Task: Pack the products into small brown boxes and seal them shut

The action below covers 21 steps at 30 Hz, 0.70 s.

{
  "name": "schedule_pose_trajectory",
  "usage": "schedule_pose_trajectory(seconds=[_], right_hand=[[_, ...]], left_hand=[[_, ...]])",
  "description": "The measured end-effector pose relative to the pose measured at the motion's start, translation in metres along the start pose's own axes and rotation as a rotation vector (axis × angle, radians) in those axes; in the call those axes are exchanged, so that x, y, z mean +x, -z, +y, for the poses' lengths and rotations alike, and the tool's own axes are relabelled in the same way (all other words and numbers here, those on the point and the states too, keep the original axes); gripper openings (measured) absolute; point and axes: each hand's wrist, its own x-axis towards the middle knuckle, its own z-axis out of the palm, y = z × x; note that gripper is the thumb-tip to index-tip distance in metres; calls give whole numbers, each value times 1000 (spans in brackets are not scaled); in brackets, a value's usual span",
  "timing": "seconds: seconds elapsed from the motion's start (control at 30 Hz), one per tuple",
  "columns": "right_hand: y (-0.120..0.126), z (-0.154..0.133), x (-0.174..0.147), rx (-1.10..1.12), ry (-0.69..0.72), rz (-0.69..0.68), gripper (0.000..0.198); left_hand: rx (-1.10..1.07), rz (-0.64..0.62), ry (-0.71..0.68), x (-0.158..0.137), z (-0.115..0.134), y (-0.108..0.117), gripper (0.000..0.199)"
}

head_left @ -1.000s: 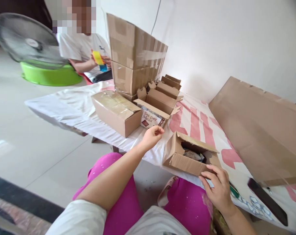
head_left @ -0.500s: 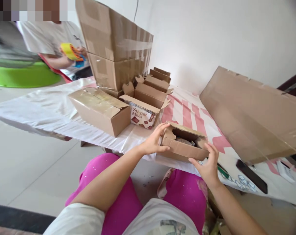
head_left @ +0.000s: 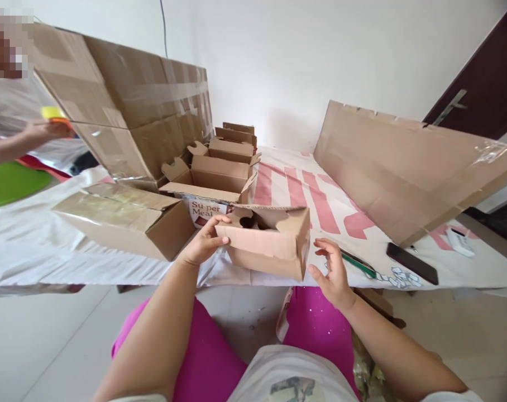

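Observation:
A small brown cardboard box (head_left: 264,248) stands at the table's front edge, tilted a little, its top flaps partly folded in with a dark gap between them. My left hand (head_left: 205,241) grips its left end, thumb on the near side and fingers over the top. To the right of the box, my right hand (head_left: 331,273) is apart from it, fingers spread and slightly curled, holding nothing. What lies inside the box is mostly hidden. Just behind it is an open box printed "Super Meal" (head_left: 205,207), and a taped carton (head_left: 119,220) lies to the left.
Large taped cartons (head_left: 148,95) are stacked at the back left, beside a row of open boxes (head_left: 232,148). A big cardboard panel (head_left: 396,167) leans at the right. A phone (head_left: 412,262) and a green cutter (head_left: 358,264) lie nearby. At far left, another person's hand (head_left: 48,129) holds a tape dispenser.
The view has swung right. My right hand has let go of the box's right end, while my left hand stays on it. The box's near side has turned and its opening looks narrower.

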Motion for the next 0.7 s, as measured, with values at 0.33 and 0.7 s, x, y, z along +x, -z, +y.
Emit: schedule_pose_trajectory(seconds=[0.33,0.7], right_hand=[[26,19,-15,74,-196,1,55],[27,-16,12,-183,-109,-80,46]], left_hand=[[581,-212,-133,-9,28,-36,35],[517,-146,-237,-13,39,-35,31]])
